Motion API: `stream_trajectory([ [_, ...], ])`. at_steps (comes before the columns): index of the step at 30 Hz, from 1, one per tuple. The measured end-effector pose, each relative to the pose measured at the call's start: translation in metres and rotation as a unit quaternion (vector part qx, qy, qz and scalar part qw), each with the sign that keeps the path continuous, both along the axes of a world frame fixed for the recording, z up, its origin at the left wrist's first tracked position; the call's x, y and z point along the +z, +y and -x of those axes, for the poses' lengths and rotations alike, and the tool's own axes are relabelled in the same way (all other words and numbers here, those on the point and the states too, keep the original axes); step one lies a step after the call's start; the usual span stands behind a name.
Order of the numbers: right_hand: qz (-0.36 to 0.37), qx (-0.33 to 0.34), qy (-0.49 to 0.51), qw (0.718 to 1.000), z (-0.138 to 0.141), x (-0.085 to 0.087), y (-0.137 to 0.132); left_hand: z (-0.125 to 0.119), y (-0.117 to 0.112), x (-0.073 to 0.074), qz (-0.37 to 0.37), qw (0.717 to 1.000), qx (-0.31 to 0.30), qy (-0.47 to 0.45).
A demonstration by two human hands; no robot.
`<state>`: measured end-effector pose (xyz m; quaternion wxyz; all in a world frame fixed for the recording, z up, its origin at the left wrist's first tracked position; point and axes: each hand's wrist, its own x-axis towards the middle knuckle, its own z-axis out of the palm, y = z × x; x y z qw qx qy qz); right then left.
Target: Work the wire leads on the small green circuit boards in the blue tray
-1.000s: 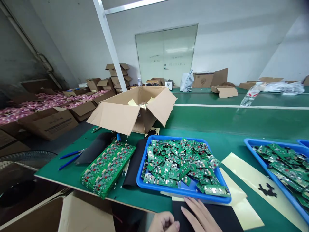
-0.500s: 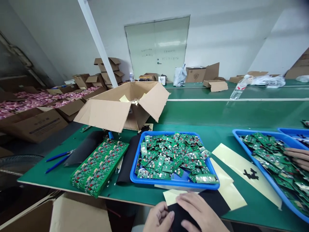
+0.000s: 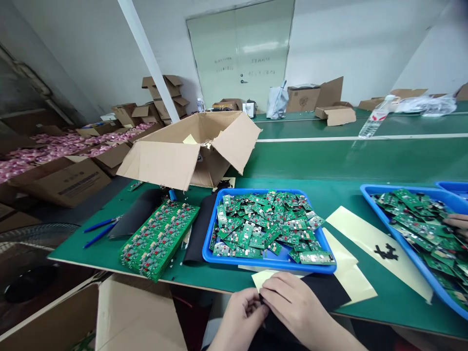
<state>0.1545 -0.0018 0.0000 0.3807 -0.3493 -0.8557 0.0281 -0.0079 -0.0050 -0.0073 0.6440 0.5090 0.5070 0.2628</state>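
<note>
At the table's front edge, my left hand [image 3: 243, 312] has its fingers curled and its thumb against the edge of a black sheet [image 3: 275, 332]. My right hand [image 3: 296, 302] lies over the same sheet, its fingertips closed beside the left thumb. The fingertips hide what lies between them. A pale yellow paper [image 3: 260, 278] shows just beyond the right fingers. Behind the hands stands a blue tray [image 3: 268, 265] heaped with small green circuit boards [image 3: 245, 234].
Left of the tray are stacked circuit board panels [image 3: 157, 239] and blue-handled pliers [image 3: 100, 231]. An open carton [image 3: 157, 163] stands behind. To the right lie yellow sheets [image 3: 373, 239] with black pieces, and another blue tray [image 3: 398, 253], where another person's hand [image 3: 457, 221] reaches in.
My right hand's spread fingers have drawn together, and its fingertips now meet my left hand at the black sheet. The other person's hand has moved back to the right. The view has shifted slightly.
</note>
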Motion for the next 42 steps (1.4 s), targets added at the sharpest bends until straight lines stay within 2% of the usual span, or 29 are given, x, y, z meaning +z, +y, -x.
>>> stream_trajectory([
  [9,0.062,-0.012,0.001,0.998,0.001,-0.002,0.002,-0.005,0.001,-0.002,0.03,0.999,-0.007,-0.01],
  [13,0.124,-0.003,0.093,0.988,-0.011,0.0,-0.002,-0.007,0.004,-0.005,0.061,0.997,0.02,-0.038],
  [16,0.161,-0.067,0.246,0.953,-0.031,-0.004,-0.009,-0.005,0.002,-0.009,0.051,0.996,0.059,-0.035],
  [18,0.177,-0.161,0.347,0.907,-0.045,-0.012,-0.014,-0.002,-0.001,-0.011,0.012,0.995,0.098,-0.015],
  [20,0.188,-0.232,0.405,0.864,-0.054,-0.02,-0.018,0.001,-0.004,-0.011,-0.065,0.988,0.134,0.039],
  [22,0.197,-0.257,0.424,0.846,-0.056,-0.029,-0.021,0.003,-0.004,-0.007,-0.197,0.959,0.148,0.139],
  [23,0.201,-0.257,0.426,0.844,-0.055,-0.032,-0.021,0.004,-0.004,-0.005,-0.282,0.927,0.145,0.199],
  [25,0.21,-0.26,0.422,0.843,-0.051,-0.037,-0.021,0.003,-0.002,0.001,-0.453,0.83,0.114,0.305],
  [27,0.215,-0.27,0.417,0.841,-0.045,-0.038,-0.02,-0.001,0.001,0.004,-0.59,0.731,0.027,0.341],
  [28,0.218,-0.275,0.416,0.839,-0.043,-0.038,-0.02,-0.004,0.002,0.003,-0.633,0.696,-0.033,0.339],
  [30,0.225,-0.283,0.428,0.828,-0.04,-0.036,-0.018,-0.013,0.003,-0.003,-0.67,0.653,-0.138,0.325],
  [31,0.23,-0.283,0.439,0.821,-0.04,-0.035,-0.018,-0.017,0.004,-0.009,-0.673,0.642,-0.163,0.328],
  [32,0.237,-0.281,0.449,0.814,-0.042,-0.034,-0.018,-0.021,0.004,-0.015,-0.678,0.636,-0.158,0.332],
  [35,0.246,-0.298,0.468,0.795,-0.056,-0.03,-0.021,-0.029,0.007,-0.033,-0.71,0.62,-0.099,0.318],
  [37,0.223,-0.344,0.478,0.777,-0.072,-0.022,-0.027,-0.03,0.01,-0.041,-0.722,0.616,-0.073,0.306],
  [40,0.11,-0.419,0.526,0.732,-0.1,0.003,-0.038,-0.029,0.013,-0.044,-0.718,0.623,-0.082,0.299],
  [42,-0.012,-0.422,0.578,0.699,-0.12,0.021,-0.047,-0.027,0.015,-0.043,-0.712,0.628,-0.101,0.298],
])
